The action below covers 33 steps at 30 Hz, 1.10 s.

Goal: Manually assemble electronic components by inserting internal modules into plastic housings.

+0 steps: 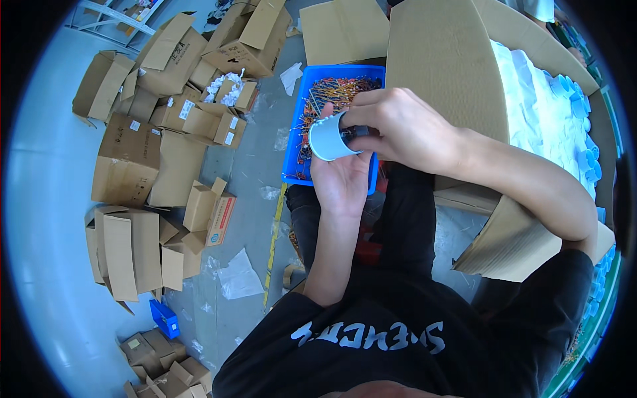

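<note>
Seen from above, a seated person's two hands meet over a blue bin. The left hand, palm up and partly curled, cradles a light blue cup lying tilted on its side. The right hand bends its fingers and thumb in at the cup's open end, around something dark; whether it grips this, one cannot tell. Thin orange-and-red pieces fill the bin. To the right, an open carton holds white sheeting and more blue cups.
</note>
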Tool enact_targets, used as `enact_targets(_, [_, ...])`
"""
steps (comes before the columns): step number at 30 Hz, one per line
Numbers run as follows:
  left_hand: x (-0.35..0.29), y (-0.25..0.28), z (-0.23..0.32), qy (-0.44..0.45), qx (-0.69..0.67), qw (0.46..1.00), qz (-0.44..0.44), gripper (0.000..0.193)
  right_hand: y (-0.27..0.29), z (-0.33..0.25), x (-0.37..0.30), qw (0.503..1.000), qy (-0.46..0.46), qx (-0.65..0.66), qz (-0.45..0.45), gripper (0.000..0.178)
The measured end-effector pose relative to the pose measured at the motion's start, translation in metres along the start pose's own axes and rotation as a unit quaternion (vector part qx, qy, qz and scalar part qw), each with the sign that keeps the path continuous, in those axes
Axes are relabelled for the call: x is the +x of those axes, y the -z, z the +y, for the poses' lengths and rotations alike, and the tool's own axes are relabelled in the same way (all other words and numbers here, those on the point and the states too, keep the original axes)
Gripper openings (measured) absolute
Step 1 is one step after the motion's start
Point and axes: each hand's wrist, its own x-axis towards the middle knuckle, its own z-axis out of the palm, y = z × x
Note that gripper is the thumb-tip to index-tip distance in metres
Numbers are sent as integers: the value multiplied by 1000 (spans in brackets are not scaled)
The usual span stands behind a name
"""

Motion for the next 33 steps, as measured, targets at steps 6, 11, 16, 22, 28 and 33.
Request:
enact_targets(6, [-1, 5, 3, 4, 52, 997, 62, 40, -4, 0, 0, 1000, -7, 4, -26, 21])
enact_targets(11, [-1, -3, 2, -39, 66, 992, 95, 41, 0, -8, 2, 995, -60, 64, -53, 23])
enact_targets(16, [-1, -3, 11, -66, 92, 992, 56, 41, -4, -1, 1, 997, 10, 72, -11, 23])
enact_targets(22, [-2, 1, 16, -54, 94, 994, 17, 41, -7, 2, 1, 998, 37, 43, -10, 22])
enact_targets(28, [-3, -1, 7, -41, 43, 998, -6, 41, -5, 0, 0, 999, 18, 44, -11, 21])
enact_targets(33, [-1, 4, 6, -39, 25, 999, 23, 41, -5, -4, 0, 999, 16, 25, -27, 20])
